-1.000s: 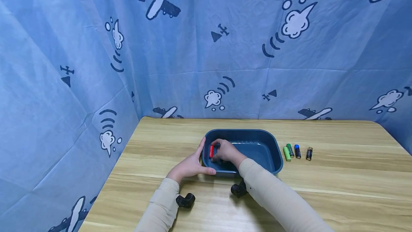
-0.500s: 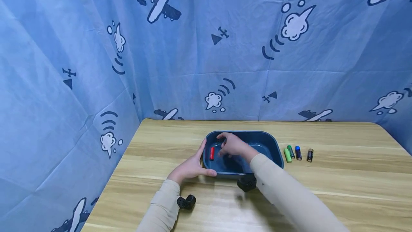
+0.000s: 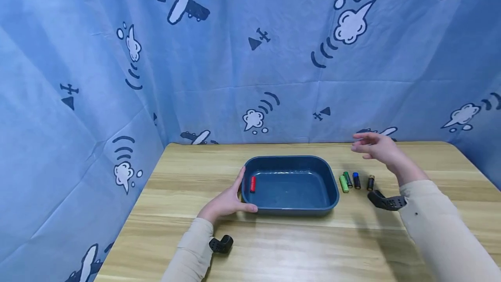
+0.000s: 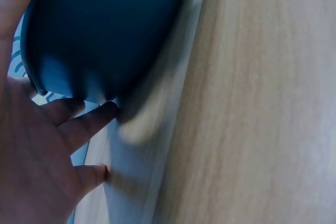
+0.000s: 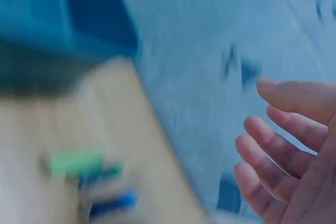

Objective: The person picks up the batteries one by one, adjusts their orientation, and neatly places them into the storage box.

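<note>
In the head view, a dark blue rectangular basin stands on the table with a red battery lying inside, near its left end. My left hand rests against the basin's left side, thumb at the front and fingers spread along the wall. The left wrist view shows those fingertips touching the basin's outside. Holding nothing, my right hand is raised in the air above several batteries to the right of the basin. These are a light green battery, a dark green one, a blue-topped one and a black one.
The wooden table ends at the back against a blue curtain printed with planes and clouds. A black wrist device sits on the left forearm, and another black wrist device is on the right.
My right hand has let go of the red battery inside the basin, then moved out and right, rising above the loose batteries. The left hand stays at the basin's side.
</note>
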`<state>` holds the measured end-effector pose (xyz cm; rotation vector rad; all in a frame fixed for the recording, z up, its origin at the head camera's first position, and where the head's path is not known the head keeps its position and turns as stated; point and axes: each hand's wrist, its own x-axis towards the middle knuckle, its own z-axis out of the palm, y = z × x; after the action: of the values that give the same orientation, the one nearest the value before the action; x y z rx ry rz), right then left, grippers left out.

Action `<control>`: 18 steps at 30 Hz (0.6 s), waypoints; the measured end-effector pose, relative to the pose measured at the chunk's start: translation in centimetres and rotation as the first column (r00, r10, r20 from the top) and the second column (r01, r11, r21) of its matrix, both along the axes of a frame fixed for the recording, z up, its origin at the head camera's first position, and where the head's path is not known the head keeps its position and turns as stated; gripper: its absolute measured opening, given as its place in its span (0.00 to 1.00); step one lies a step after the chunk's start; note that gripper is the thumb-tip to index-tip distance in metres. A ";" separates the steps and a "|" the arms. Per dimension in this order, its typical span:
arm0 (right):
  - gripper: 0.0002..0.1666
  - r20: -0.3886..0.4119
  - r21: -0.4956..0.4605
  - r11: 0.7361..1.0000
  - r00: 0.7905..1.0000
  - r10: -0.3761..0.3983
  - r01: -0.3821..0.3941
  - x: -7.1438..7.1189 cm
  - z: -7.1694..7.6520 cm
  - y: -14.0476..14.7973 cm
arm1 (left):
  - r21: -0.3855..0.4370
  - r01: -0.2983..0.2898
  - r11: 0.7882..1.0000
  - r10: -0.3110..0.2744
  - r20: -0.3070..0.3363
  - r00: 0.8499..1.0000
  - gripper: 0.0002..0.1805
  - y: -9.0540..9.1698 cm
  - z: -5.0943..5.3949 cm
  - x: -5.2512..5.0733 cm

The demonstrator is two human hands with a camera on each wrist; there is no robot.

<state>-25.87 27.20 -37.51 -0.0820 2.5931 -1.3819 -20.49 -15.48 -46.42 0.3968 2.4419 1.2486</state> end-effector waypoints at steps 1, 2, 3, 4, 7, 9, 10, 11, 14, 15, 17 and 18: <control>0.42 0.007 0.011 1.000 1.000 -0.008 0.008 0.3 -0.9 1.2 | 0.002 0.002 1.000 -0.002 0.002 1.000 0.64 -0.1 0.0 0.0; 0.43 0.010 0.020 1.000 1.000 -0.011 0.010 0.7 -1.8 2.3 | 0.002 0.003 1.000 -0.003 0.003 1.000 0.64 -0.1 0.0 0.0; 0.44 0.010 0.022 1.000 1.000 -0.012 0.012 1.0 -2.8 3.2 | 0.001 0.004 1.000 -0.004 0.003 1.000 0.64 -0.2 0.1 0.0; 0.44 0.010 0.025 1.000 1.000 -0.018 0.018 1.4 -3.7 4.0 | 0.001 0.004 1.000 -0.004 0.003 1.000 0.64 -0.3 0.1 0.0; 0.43 0.005 -0.009 0.998 0.998 -0.069 0.069 2.3 -6.2 5.7 | 0.003 0.007 1.000 -0.007 -0.001 1.000 0.64 -0.4 0.2 0.0; 0.43 -0.014 -0.022 0.995 0.995 -0.098 0.098 2.7 -7.5 6.3 | 0.000 0.009 1.000 -0.009 -0.003 1.000 0.64 -0.4 0.1 -0.1; 0.43 -0.016 -0.021 0.994 0.994 -0.111 0.110 2.9 -8.0 6.5 | -0.001 0.012 1.000 -0.012 -0.003 1.000 0.64 -0.4 0.1 -0.1; 0.43 -0.019 -0.015 0.993 0.993 -0.119 0.118 3.1 -8.4 6.6 | 0.001 0.016 1.000 -0.016 -0.006 1.000 0.64 -0.3 0.1 -0.1; 0.46 -0.023 0.006 0.996 0.996 -0.092 0.092 3.5 -9.4 6.7 | 0.002 0.020 1.000 -0.020 -0.004 1.000 0.64 -0.3 -0.1 -0.1; 0.46 -0.022 0.011 0.997 0.997 -0.078 0.078 3.6 -9.7 6.6 | 0.005 0.021 1.000 -0.021 -0.005 1.000 0.63 -0.3 -0.1 -0.1; 0.46 -0.025 0.011 0.999 0.999 -0.044 0.044 3.7 -10.0 6.5 | 0.011 0.024 1.000 -0.024 -0.004 1.000 0.63 -0.2 -0.1 -0.1; 0.46 -0.031 0.004 1.000 0.999 -0.026 0.026 3.8 -10.2 6.5 | 0.011 0.023 1.000 -0.023 -0.002 1.000 0.63 -0.2 -0.1 -0.1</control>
<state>-22.08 33.71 -47.73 -0.0692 2.6312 -1.3941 -20.61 -15.71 -46.54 0.4283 2.4255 1.2537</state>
